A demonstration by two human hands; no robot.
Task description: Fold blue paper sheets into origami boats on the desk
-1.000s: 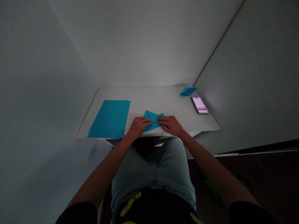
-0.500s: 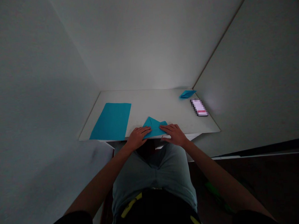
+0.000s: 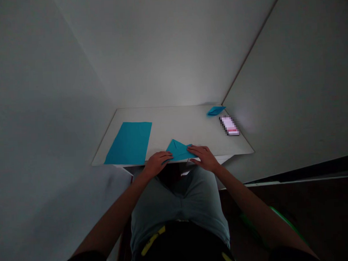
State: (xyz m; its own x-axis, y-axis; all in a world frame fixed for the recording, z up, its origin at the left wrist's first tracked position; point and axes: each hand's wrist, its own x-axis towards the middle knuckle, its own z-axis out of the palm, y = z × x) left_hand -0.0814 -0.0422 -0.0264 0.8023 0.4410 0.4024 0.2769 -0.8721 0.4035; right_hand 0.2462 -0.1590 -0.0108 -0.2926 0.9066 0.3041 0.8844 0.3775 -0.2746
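Observation:
A folded piece of blue paper [image 3: 179,151] lies at the front edge of the white table, its peak pointing away from me and crease lines across it. My left hand [image 3: 156,164] rests on its left corner, fingers stretched out together and the thumb low by the table edge. On the right end lies my right hand [image 3: 202,157], fingers extended over the paper and the thumb apart, near the front edge. Both hands are open and touch the paper from above; their palms and the paper's outer corners are partly hidden.
A flat blue sheet [image 3: 130,142] lies on the left of the white table [image 3: 167,119]. A small folded blue paper shape [image 3: 215,111] sits at the back right, beside a phone [image 3: 229,125] with a blurred-out lit screen. Walls border the table behind and at both sides.
My left hand has slid slightly left, toward the paper's corner, uncovering more of it. The right hand has barely moved. The view has shifted slightly.

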